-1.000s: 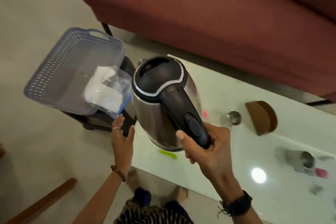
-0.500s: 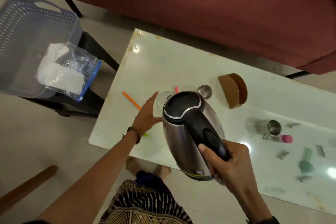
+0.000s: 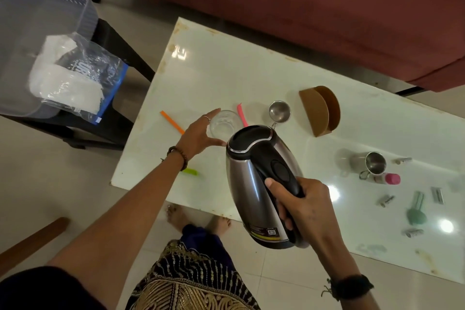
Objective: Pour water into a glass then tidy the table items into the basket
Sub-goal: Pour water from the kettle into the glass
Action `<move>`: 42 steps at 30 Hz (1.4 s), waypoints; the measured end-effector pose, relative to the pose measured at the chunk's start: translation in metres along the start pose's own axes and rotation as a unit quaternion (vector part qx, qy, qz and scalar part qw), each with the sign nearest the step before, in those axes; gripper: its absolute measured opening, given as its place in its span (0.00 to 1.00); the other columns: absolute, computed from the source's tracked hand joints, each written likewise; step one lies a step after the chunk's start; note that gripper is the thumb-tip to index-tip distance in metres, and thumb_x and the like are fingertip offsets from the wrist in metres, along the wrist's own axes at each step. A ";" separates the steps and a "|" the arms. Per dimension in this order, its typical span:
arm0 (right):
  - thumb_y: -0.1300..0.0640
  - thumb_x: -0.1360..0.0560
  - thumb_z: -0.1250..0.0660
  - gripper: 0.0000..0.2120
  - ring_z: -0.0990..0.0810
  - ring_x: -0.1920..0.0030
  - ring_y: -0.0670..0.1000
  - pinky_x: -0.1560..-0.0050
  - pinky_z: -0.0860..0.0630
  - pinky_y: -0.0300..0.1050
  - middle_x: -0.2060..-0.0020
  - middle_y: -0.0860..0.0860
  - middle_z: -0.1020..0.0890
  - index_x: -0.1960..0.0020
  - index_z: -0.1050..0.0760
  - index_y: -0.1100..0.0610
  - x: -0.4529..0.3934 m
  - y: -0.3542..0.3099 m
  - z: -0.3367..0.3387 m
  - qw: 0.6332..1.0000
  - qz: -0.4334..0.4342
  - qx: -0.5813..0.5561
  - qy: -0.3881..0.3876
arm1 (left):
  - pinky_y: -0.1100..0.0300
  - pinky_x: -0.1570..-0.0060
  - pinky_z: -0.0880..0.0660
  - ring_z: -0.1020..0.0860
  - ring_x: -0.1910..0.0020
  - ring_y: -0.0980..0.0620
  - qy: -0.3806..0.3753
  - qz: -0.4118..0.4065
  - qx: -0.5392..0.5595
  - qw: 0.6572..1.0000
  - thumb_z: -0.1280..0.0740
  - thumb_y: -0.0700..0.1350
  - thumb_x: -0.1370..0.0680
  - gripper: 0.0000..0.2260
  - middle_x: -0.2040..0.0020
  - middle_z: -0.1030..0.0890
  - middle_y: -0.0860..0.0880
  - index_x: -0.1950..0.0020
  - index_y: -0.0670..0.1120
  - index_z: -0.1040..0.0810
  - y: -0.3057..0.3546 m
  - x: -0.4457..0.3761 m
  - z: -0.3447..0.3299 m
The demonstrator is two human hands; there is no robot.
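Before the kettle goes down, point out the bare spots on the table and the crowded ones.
Bare: the far left part of the table, from the sofa-side edge down to the orange strip and the glass. Also the stretch right of the kettle, between the brown holder and the steel cup. Crowded: around the glass, and the right end with its small items.
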State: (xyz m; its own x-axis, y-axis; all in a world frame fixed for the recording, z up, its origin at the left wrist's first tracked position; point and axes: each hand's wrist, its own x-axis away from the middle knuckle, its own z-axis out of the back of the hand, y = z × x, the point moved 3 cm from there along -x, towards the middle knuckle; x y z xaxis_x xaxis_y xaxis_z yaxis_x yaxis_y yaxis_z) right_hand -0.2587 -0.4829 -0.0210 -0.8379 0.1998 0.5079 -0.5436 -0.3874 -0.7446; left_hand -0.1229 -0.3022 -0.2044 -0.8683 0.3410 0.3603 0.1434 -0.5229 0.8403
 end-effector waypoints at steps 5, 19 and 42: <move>0.47 0.30 0.32 0.18 0.29 0.84 0.43 0.77 0.28 0.32 0.83 0.50 0.26 0.75 0.28 0.53 -0.009 -0.003 -0.005 1.000 -0.022 0.003 -0.017 | 0.44 0.33 0.33 0.31 0.32 0.42 0.015 0.014 0.071 0.997 0.24 0.34 0.35 0.37 0.30 0.30 0.41 0.29 0.40 0.36 -0.001 0.003 -0.001; 0.47 0.28 0.32 0.17 0.30 0.84 0.43 0.78 0.30 0.31 0.82 0.51 0.25 0.72 0.27 0.54 -0.016 -0.024 -0.019 0.999 -0.029 0.026 -0.035 | 0.45 0.32 0.34 0.30 0.33 0.44 0.034 0.006 0.073 0.997 0.30 0.32 0.30 0.30 0.31 0.29 0.43 0.30 0.41 0.35 0.005 0.007 -0.001; 0.50 0.26 0.33 0.17 0.31 0.85 0.44 0.80 0.30 0.31 0.84 0.49 0.26 0.71 0.27 0.56 -0.021 -0.032 -0.012 0.997 -0.070 0.017 -0.018 | 0.44 0.32 0.33 0.31 0.32 0.43 0.019 0.038 0.097 0.994 0.24 0.35 0.35 0.37 0.31 0.29 0.44 0.29 0.43 0.36 0.003 0.008 -0.001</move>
State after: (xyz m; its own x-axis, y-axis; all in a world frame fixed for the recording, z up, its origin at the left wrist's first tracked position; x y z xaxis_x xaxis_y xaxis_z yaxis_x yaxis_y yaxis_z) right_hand -0.2242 -0.4636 -0.0133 -0.7512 0.2222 0.6216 -0.6530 -0.3884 -0.6502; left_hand -0.1303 -0.3019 -0.1993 -0.8684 0.2749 0.4127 0.2945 -0.3838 0.8752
